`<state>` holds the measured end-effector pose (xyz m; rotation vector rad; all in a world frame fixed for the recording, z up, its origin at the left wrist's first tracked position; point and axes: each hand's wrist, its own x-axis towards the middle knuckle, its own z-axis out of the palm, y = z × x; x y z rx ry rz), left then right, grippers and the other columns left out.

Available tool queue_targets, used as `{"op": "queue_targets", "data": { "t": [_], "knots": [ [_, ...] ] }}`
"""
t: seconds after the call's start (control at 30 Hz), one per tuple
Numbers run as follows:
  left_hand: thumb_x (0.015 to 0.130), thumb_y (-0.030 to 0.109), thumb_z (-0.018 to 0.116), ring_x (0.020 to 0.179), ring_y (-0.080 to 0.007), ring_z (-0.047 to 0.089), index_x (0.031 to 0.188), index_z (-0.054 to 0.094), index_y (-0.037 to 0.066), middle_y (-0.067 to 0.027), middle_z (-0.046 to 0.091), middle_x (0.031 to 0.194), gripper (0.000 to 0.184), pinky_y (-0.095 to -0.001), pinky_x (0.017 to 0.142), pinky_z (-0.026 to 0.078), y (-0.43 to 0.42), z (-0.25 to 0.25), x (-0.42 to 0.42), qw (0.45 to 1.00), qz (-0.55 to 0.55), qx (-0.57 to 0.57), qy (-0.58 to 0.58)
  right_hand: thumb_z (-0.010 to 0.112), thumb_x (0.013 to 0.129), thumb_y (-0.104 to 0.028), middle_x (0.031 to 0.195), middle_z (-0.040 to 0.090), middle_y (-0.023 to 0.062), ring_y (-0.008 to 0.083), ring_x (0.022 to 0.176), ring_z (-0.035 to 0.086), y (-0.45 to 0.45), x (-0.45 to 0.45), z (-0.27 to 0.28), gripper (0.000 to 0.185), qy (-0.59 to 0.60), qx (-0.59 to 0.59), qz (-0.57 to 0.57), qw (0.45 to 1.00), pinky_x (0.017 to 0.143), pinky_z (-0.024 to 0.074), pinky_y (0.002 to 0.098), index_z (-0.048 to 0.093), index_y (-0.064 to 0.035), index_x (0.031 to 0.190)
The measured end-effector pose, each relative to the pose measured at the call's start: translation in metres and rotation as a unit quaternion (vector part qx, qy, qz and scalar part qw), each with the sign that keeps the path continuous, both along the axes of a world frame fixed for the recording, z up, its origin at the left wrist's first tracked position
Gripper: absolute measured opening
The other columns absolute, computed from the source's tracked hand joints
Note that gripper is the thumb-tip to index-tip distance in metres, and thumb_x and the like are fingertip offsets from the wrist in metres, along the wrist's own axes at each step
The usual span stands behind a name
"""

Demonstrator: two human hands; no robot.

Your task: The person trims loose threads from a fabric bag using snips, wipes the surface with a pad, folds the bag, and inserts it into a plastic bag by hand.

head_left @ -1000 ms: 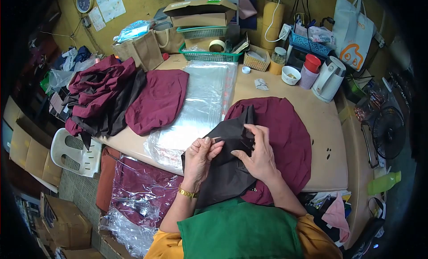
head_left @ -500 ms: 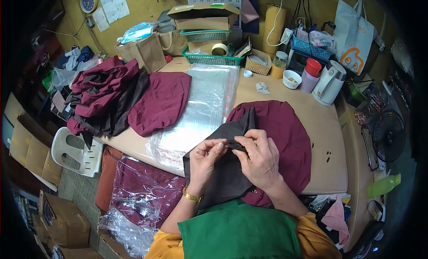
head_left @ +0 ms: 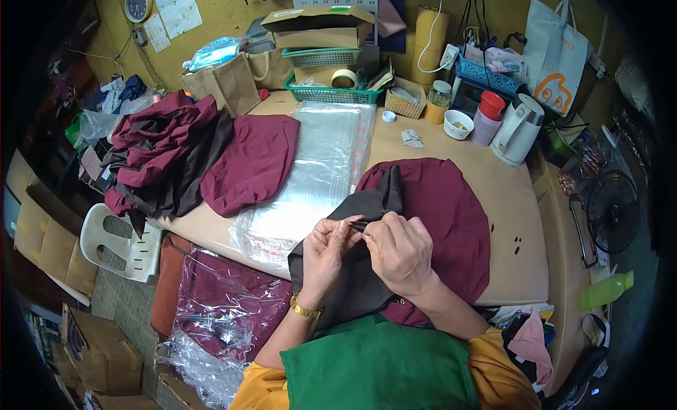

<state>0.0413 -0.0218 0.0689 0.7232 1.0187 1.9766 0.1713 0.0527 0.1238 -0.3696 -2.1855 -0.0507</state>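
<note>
A maroon fabric piece with a black section lies on the table in front of me. My left hand, with a gold-coloured watch at the wrist, pinches a small fold of the black fabric between thumb and fingertips. Close beside it, my right hand is closed on the same fold, its fingers curled. The exact spot being pinched is partly hidden by the fingers. A peak of black cloth stands up just beyond the right hand.
Clear plastic bags lie flat left of the fabric. Further left is a heap of maroon and black fabric. A kettle, cup and bowl stand back right. Plastic-wrapped maroon fabric sits below the table's front edge.
My right hand has shifted slightly left, closer to the left hand, and its fingers have curled tighter over the fold. The left hand stays pinched in nearly the same place.
</note>
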Motion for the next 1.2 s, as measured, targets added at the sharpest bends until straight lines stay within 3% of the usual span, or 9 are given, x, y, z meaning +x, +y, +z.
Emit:
{"op": "queue_targets", "data": {
  "t": [0.27,0.37,0.43,0.5,0.53,0.63,0.77,0.87,1.2],
  "knots": [
    [0.099,0.017,0.057,0.083,-0.0099,0.064,0.094,0.055,-0.001,-0.0152,0.067,0.104,0.020,-0.0246,0.078,0.056,-0.004,0.010,0.003,0.999,0.006,-0.012,0.042,0.074,0.069,-0.003,0.072,0.051,0.0051,0.0218,0.063,0.055,-0.002,0.001,0.009,0.021,0.018,0.003,0.004,1.000,0.056,0.0376,0.0337,0.057,-0.0056,0.081],
    [0.100,0.017,0.056,0.084,-0.0124,0.065,0.095,0.055,-0.002,-0.0165,0.068,0.106,0.019,-0.0262,0.079,0.057,-0.007,0.005,0.000,0.995,-0.001,-0.068,0.071,0.071,0.078,-0.010,0.074,0.051,0.0060,0.0229,0.063,0.056,0.005,-0.005,0.015,0.013,0.103,-0.116,0.007,0.988,0.060,0.0414,0.0347,0.060,-0.0035,0.082],
    [0.101,0.019,0.055,0.084,-0.0129,0.066,0.099,0.056,-0.001,-0.0164,0.068,0.106,0.020,-0.0244,0.075,0.056,-0.007,0.008,0.003,1.000,-0.007,0.008,0.016,0.073,0.079,-0.012,0.076,0.057,0.0083,0.0259,0.065,0.059,0.026,0.002,-0.001,0.017,-0.025,-0.309,0.122,0.943,0.060,0.0443,0.0350,0.063,-0.0002,0.085],
    [0.101,0.021,0.054,0.084,-0.0114,0.067,0.102,0.056,0.000,-0.0155,0.068,0.105,0.022,-0.0216,0.069,0.054,-0.011,0.013,-0.005,0.998,0.048,-0.027,0.034,0.074,0.082,-0.011,0.072,0.057,0.0103,0.0226,0.061,0.057,0.033,0.000,-0.007,0.017,-0.017,-0.385,0.112,0.916,0.055,0.0420,0.0342,0.063,0.0018,0.081],
    [0.101,0.029,0.054,0.067,-0.0071,0.060,0.105,0.059,-0.001,-0.0135,0.066,0.108,0.030,-0.0202,0.060,0.049,-0.013,0.011,-0.015,0.992,0.088,-0.053,0.072,0.073,0.083,-0.011,0.069,0.056,0.0104,0.0198,0.058,0.054,0.034,0.001,-0.011,0.018,0.002,-0.407,0.112,0.907,0.054,0.0407,0.0332,0.062,0.0024,0.078],
    [0.091,0.019,0.069,0.066,-0.0025,0.053,0.134,0.050,-0.001,-0.0068,0.060,0.115,0.051,-0.0183,0.057,0.044,-0.020,0.019,-0.027,0.956,0.082,-0.118,0.255,0.073,0.085,-0.011,0.064,0.053,0.0087,0.0125,0.055,0.047,0.032,0.001,-0.017,0.023,0.027,-0.440,0.113,0.890,0.052,0.0379,0.0313,0.060,0.0036,0.073],
    [0.087,0.015,0.073,0.065,-0.0007,0.050,0.128,0.060,0.001,-0.0041,0.063,0.106,0.046,-0.0179,0.055,0.041,-0.014,0.023,-0.019,0.932,0.045,-0.124,0.337,0.073,0.086,-0.011,0.064,0.043,-0.0017,0.0051,0.060,0.037,0.027,-0.001,-0.024,0.029,0.047,-0.467,0.150,0.870,0.054,0.0318,0.0249,0.053,0.0014,0.069],
    [0.089,0.014,0.071,0.056,-0.0024,0.051,0.097,0.075,0.002,-0.0013,0.066,0.086,0.015,-0.0166,0.050,0.040,-0.003,0.012,-0.013,0.973,-0.009,-0.118,0.200,0.070,0.089,-0.013,0.063,0.043,-0.0020,0.0051,0.061,0.037,0.026,-0.001,-0.023,0.030,0.051,-0.464,0.172,0.867,0.054,0.0320,0.0248,0.053,0.0009,0.069],
    [0.100,0.016,0.055,0.087,-0.0220,0.072,0.098,0.059,-0.003,-0.0117,0.067,0.086,0.019,-0.0268,0.076,0.061,-0.005,0.005,-0.008,0.994,-0.074,-0.048,-0.057,0.066,0.091,-0.016,0.066,0.054,0.0076,0.0105,0.062,0.048,0.039,0.002,-0.040,0.024,0.051,-0.552,0.167,0.815,0.057,0.0382,0.0297,0.060,0.0037,0.078]
  ]
}}
